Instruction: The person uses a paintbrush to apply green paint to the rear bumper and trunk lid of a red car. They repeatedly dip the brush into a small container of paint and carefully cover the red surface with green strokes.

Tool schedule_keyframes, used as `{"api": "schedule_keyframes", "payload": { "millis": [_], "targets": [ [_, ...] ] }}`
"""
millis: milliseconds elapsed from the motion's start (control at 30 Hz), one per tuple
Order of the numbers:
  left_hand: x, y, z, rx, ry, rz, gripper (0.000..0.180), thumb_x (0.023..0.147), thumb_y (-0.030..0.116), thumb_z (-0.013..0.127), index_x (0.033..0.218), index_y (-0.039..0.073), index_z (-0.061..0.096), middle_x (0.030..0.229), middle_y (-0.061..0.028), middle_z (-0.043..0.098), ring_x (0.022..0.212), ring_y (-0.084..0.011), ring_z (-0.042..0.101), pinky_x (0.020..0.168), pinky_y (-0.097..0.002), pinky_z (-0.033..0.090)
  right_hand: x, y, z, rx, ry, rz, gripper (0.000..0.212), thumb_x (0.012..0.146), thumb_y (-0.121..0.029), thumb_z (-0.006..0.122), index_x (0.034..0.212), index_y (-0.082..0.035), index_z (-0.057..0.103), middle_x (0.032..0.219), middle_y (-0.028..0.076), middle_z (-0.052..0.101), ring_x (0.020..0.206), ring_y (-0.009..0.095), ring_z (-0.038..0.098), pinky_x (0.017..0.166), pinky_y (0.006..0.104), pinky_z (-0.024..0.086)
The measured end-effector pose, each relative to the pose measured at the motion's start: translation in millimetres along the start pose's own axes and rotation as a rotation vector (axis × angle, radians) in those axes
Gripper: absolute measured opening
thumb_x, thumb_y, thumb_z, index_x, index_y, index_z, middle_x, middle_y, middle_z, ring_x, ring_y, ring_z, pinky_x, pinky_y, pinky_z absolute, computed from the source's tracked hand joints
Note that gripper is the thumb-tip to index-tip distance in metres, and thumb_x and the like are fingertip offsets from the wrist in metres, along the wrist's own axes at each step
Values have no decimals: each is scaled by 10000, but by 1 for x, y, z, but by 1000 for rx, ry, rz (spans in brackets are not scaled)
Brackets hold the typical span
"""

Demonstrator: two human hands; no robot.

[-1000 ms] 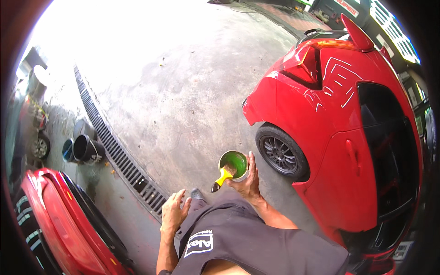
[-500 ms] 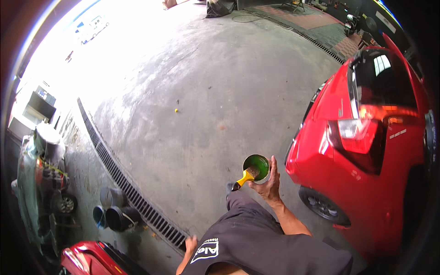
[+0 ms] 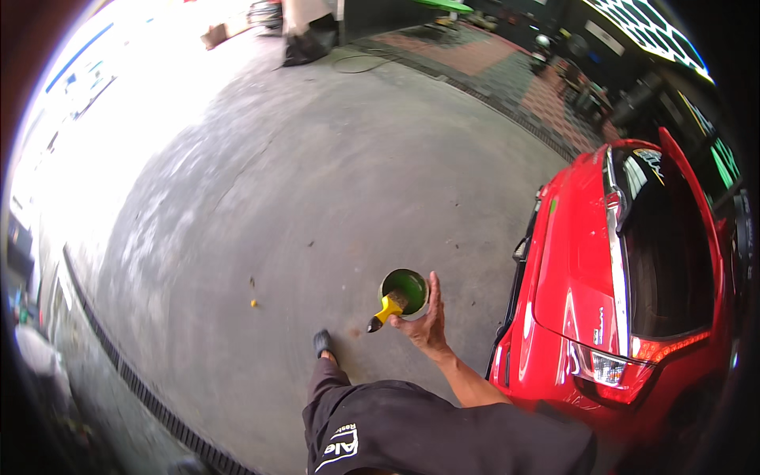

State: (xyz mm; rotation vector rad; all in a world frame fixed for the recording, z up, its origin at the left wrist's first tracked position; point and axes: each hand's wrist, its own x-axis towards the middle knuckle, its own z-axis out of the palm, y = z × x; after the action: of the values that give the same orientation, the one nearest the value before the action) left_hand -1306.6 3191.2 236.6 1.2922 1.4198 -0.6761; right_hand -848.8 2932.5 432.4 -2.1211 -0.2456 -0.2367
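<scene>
In my right hand point(image 3: 428, 325) is an open round can point(image 3: 415, 291), green inside, with my fingers wrapped round its side. A paintbrush point(image 3: 385, 309) with a yellow and black handle leans over the can's near left rim, its bristles inside. The thumb lies close to the brush handle; whether it presses on it I cannot tell. The can hangs over the concrete floor in front of my dark shirt. My left hand is out of view.
A red car point(image 3: 582, 293) stands close on my right, its tail light point(image 3: 609, 368) near my elbow. A long drain grate point(image 3: 127, 372) runs along the left. A small yellow object point(image 3: 254, 303) lies on the floor. Red and grey tiles point(image 3: 467, 55) lie far off, beyond another grate.
I have stepped forward and the view has turned, so the car's rear shows more fully. The buckets at left and my left hand have left the view. My right hand still holds the can.
</scene>
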Motion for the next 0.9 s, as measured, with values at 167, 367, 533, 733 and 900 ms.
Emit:
{"api": "schedule_keyframes", "payload": {
  "millis": [167, 367, 533, 733, 900],
  "targets": [
    [123, 318, -141, 159, 102, 193, 228, 1039, 223, 541, 965, 35, 647, 794, -90, 632, 653, -244, 672, 537, -397, 509, 160, 0, 70, 167, 98, 95, 1400, 730, -520, 988, 1711, 4, 138, 1510, 228, 556, 1404, 395, 569, 1206, 533, 441],
    [237, 831, -189, 152, 240, 820, 252, 1098, 279, 569, 1079, 46, 664, 863, -23, 615, 668, -145, 605, 542, -311, 441, 336, 66, 132, -210, 239, 254, 1377, 699, -472, 994, 1700, -8, 170, 1482, 215, 581, 1347, 414, 598, 1145, 525, 472],
    [273, 1081, -108, 165, 186, 860, 355, 1110, 343, 601, 1315, 63, 681, 1025, -43, 664, 804, -159, 658, 634, -304, 492, 516, 139, 185, -116, 406, 93, 1395, 619, -283, 1045, 1683, -4, 187, 1428, 217, 626, 1288, 421, 650, 1085, 536, 534],
    [298, 1154, 52, 647, -214, 466, 309, 1084, 328, 656, 1261, 80, 709, 989, -60, 714, 812, -197, 717, 698, -363, 569, 746, 230, 165, -171, 528, 126, 1361, 634, -290, 1038, 1657, 27, 198, 1342, 216, 675, 1158, 422, 723, 1023, 520, 588],
    [325, 1281, 170, 839, -344, 306, 295, 1079, 334, 651, 1229, 84, 698, 962, -68, 713, 812, -218, 730, 673, -374, 575, 940, 304, 144, -247, 565, 217, 1349, 629, -320, 1037, 1645, 37, 224, 1319, 212, 683, 1161, 411, 710, 1048, 514, 565]
  ]
}}
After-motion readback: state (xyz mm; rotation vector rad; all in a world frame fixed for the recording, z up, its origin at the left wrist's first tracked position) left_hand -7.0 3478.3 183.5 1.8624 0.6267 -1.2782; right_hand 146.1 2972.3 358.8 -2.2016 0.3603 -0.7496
